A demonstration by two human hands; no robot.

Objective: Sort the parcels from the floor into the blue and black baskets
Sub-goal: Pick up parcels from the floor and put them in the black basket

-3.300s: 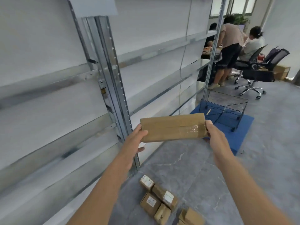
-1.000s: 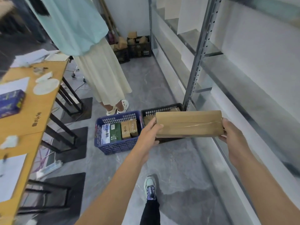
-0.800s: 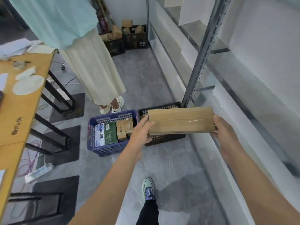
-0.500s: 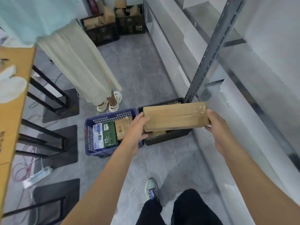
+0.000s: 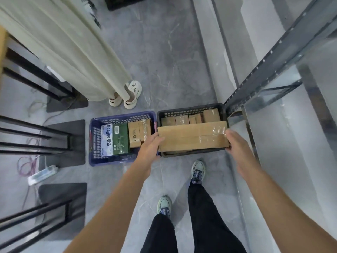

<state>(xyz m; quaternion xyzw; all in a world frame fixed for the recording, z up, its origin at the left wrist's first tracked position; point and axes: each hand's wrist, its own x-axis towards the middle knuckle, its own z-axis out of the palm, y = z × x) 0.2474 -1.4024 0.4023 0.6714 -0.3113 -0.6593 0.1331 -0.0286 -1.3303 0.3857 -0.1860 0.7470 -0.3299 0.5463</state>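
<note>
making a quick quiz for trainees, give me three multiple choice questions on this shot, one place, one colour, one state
1. In the blue basket, the box beside the white one is: A red; B green; C yellow.
2. The long parcel is: A on the floor; B in the blue basket; C over the black basket.
3. The long parcel is held by: A both hands; B one hand; C no hand.
Answers: 1 B, its face is dark green. 2 C, it spans that basket's width. 3 A, the left hand and right hand grip its ends.
</note>
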